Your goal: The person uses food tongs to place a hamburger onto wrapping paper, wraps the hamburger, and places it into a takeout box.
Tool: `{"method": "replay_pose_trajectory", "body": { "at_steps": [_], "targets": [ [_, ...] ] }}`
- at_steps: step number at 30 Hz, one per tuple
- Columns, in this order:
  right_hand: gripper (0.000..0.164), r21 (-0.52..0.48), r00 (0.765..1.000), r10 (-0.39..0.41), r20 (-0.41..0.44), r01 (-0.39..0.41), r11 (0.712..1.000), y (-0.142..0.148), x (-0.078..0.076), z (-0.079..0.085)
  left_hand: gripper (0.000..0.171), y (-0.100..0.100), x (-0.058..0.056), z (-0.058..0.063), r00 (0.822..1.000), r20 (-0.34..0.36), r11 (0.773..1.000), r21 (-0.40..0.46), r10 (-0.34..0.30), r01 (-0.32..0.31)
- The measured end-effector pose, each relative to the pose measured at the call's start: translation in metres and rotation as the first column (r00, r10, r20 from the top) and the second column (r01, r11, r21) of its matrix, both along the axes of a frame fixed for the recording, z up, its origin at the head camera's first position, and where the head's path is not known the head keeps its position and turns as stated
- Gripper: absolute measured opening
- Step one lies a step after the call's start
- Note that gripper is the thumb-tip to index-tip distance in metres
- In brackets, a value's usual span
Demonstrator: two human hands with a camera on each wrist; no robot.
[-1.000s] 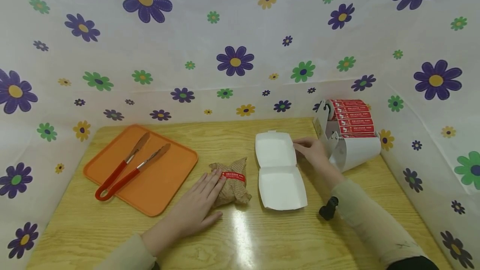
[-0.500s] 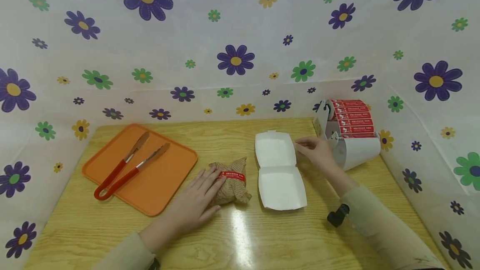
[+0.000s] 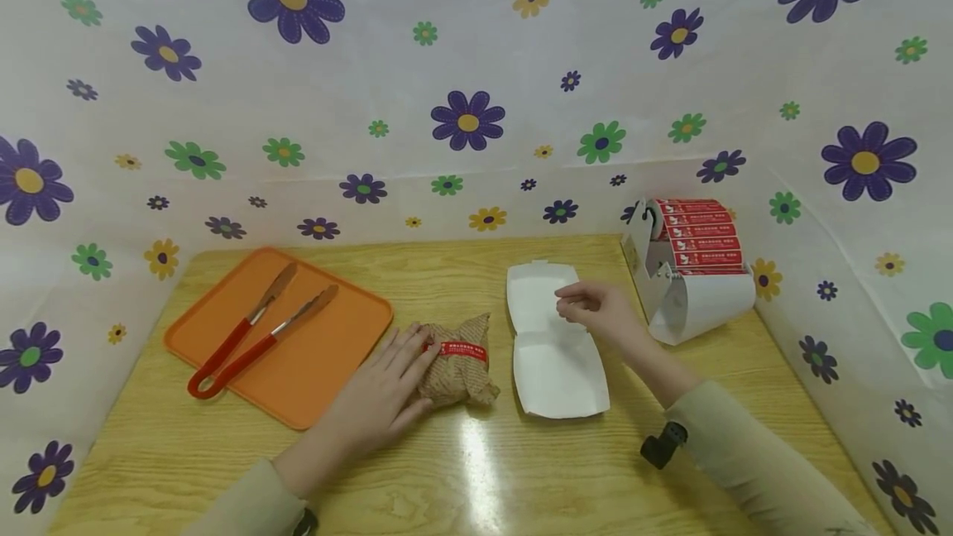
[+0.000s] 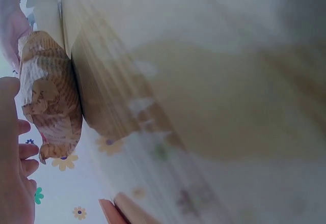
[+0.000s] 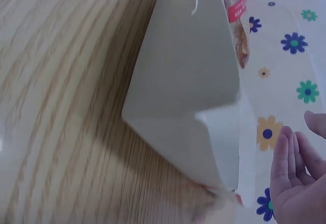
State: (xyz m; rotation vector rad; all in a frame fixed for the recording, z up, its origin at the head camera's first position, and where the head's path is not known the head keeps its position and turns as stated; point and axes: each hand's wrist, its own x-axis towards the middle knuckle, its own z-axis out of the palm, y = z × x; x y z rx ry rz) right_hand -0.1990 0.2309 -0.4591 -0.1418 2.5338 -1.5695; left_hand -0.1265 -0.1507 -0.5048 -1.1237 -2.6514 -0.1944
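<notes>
Brown and crinkled, the parcel (image 3: pixel 456 383) is lying on the table (image 3: pixel 442 275) between the orange tray (image 3: pixel 335 358) and the unfolded white box (image 3: pixel 561 375). The left hand (image 3: pixel 375 399) is resting its extended fingers on the parcel's left side without gripping. The right hand (image 3: pixel 609 317) is hovering over the box's far half, fingers loosely bent, thumb apart, holding nothing.

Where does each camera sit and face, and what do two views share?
Head: on the head, facing forward and down at the table; left hand, right hand and sleeves show.
Left wrist: on that wrist, facing the wrapped package; left hand at left edge, right hand above.
Right wrist: on that wrist, facing the white box; right hand lower right, part of left hand at top.
Shared: both wrist views show the wrapped package.
</notes>
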Motion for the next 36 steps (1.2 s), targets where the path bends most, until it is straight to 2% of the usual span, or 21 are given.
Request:
{"method": "replay_pose_trajectory", "body": {
  "at_steps": [12, 16, 19, 24, 29, 32, 36],
  "targets": [
    [0.037, -0.03, 0.99, 0.132, 0.044, -0.131, 0.991, -0.039, 0.014, 0.0, 0.08, -0.006, -0.009, -0.002, 0.998, 0.032, 0.997, 0.052, 0.048, -0.049],
    [0.042, -0.07, 0.977, 0.209, 0.03, -0.207, 0.976, -0.054, 0.018, -0.003, 0.085, -0.007, -0.013, -0.003, 0.997, 0.053, 0.997, 0.062, 0.051, -0.054],
    [0.046, -0.063, 0.967, 0.257, -0.003, -0.256, 0.965, -0.064, 0.021, -0.005, 0.091, -0.008, -0.014, -0.003, 0.995, 0.076, 0.997, 0.051, 0.06, -0.064],
    [0.053, 0.023, 0.947, 0.311, -0.075, -0.311, 0.95, -0.079, 0.024, -0.006, 0.098, -0.009, -0.014, -0.002, 0.986, 0.144, 0.995, 0.027, 0.088, -0.092],
    [0.062, 0.181, 0.92, 0.363, -0.15, -0.336, 0.924, -0.087, 0.028, -0.006, 0.099, -0.009, -0.012, 0.001, 0.97, 0.216, 0.992, 0.035, 0.109, -0.119],
    [0.07, 0.249, 0.904, 0.388, -0.181, -0.339, 0.907, -0.091, 0.029, -0.008, 0.102, -0.008, -0.012, 0.002, 0.959, 0.259, 0.99, 0.056, 0.112, -0.131],
    [0.081, 0.302, 0.901, 0.397, -0.176, -0.334, 0.893, -0.093, 0.031, -0.012, 0.108, -0.008, -0.014, 0.003, 0.942, 0.316, 0.983, 0.106, 0.11, -0.15]
  ]
}}
